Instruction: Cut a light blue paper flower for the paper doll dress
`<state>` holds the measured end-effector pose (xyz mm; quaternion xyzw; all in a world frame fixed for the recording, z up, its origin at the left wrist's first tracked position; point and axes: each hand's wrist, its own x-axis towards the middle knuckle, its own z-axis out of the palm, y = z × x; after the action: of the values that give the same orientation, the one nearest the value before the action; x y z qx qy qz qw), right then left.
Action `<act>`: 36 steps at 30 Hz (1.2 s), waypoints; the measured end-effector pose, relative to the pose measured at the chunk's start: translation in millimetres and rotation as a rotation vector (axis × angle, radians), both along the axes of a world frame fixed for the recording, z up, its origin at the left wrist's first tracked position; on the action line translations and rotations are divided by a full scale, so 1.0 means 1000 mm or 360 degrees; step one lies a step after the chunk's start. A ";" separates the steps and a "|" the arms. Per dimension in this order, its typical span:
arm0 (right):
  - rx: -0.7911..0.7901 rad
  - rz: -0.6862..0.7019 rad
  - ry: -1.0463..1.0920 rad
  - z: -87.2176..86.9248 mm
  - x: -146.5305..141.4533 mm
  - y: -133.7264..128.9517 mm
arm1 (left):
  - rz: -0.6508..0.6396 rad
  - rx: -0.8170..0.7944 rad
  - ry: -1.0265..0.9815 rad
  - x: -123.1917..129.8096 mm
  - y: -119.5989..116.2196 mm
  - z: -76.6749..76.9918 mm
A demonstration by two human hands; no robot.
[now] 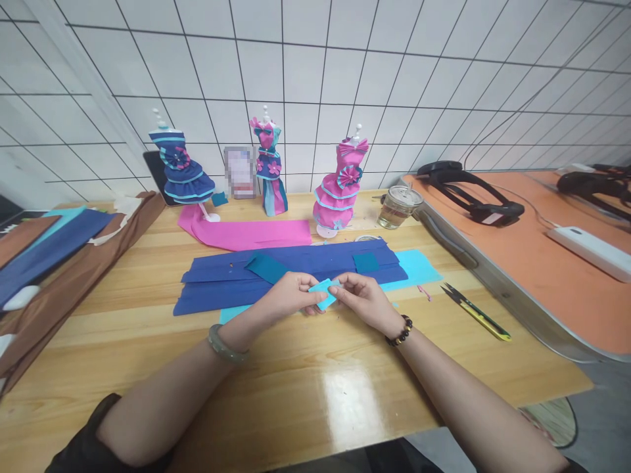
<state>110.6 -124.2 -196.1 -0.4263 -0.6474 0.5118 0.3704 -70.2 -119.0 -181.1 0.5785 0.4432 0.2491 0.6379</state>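
Between both hands is a small light blue piece (323, 293), pinched at its left side by my left hand (296, 293) and at its right edge by my right hand (359, 297). The hands are close together just in front of a long dark blue strip (325, 259) on the wooden table. Two teal pieces lie on that strip, one (269, 268) behind my left hand and a smaller one (365, 263) behind my right. A light blue sheet (419, 266) shows from beneath the strip at the right.
Three dressed mini mannequins (181, 167) (271, 171) (340, 187) stand along the wall. A pink strip (256, 234), glass cup (398, 207) and yellow-handled snips (476, 312) lie around the strip. Brown fabric (73, 292) is at left; an orange surface (542, 276) with black headgear (473, 194) at right.
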 end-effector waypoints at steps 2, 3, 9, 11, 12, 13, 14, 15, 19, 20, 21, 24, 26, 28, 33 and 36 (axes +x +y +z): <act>-0.0004 0.0038 0.0010 0.000 0.000 0.000 | -0.0074 -0.0016 -0.0006 0.000 -0.001 -0.001; -0.0004 0.0057 0.0018 0.000 0.000 0.000 | -0.0107 -0.0010 -0.0010 0.000 -0.001 -0.001; 0.0024 0.0104 0.0007 0.003 0.001 -0.003 | -0.0198 -0.0002 0.0004 0.000 -0.004 -0.002; 0.0042 0.0119 -0.0011 0.005 0.000 -0.003 | -0.0231 -0.0013 0.0002 0.000 -0.005 -0.001; 0.0044 0.0125 -0.0016 0.006 0.000 -0.003 | -0.0242 -0.0014 0.0006 0.000 -0.005 0.000; 0.0043 0.0128 -0.0016 0.007 0.000 -0.004 | -0.0248 -0.0015 0.0015 0.000 -0.005 0.001; 0.0042 0.0128 -0.0014 0.008 0.000 -0.004 | -0.0246 -0.0018 0.0023 0.000 -0.005 0.002; 0.0042 0.0129 -0.0010 0.008 -0.001 -0.004 | -0.0241 -0.0020 0.0029 0.000 -0.005 0.002; 0.0046 0.0156 0.0031 0.005 -0.002 -0.004 | -0.0253 -0.0057 0.0051 0.001 -0.007 0.004; 0.0050 0.0164 0.0029 0.004 -0.002 -0.004 | -0.0264 -0.0073 0.0056 0.002 -0.007 0.004; 0.0054 0.0170 0.0022 0.003 -0.002 -0.004 | -0.0276 -0.0087 0.0057 0.002 -0.008 0.004; 0.0055 0.0169 -0.0016 0.002 -0.002 -0.004 | -0.0305 -0.0105 0.0034 0.004 -0.009 0.005; 0.0038 0.0162 -0.0039 0.003 -0.001 -0.003 | -0.0324 -0.0103 0.0016 0.004 -0.009 0.004; 0.0007 0.0148 -0.0046 0.004 -0.001 -0.003 | -0.0327 -0.0095 0.0005 0.003 -0.009 0.004; -0.0104 0.0137 0.0037 0.005 -0.001 -0.003 | -0.0209 -0.0090 -0.0066 0.001 -0.007 0.003; -0.0081 0.0111 0.0025 0.003 -0.002 -0.003 | -0.0184 -0.0138 -0.0109 0.001 -0.006 0.002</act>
<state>109.0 -127.4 -192.9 -0.4088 -0.6458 0.5440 0.3463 -69.7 -125.4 -178.8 0.5660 0.3973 0.2121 0.6905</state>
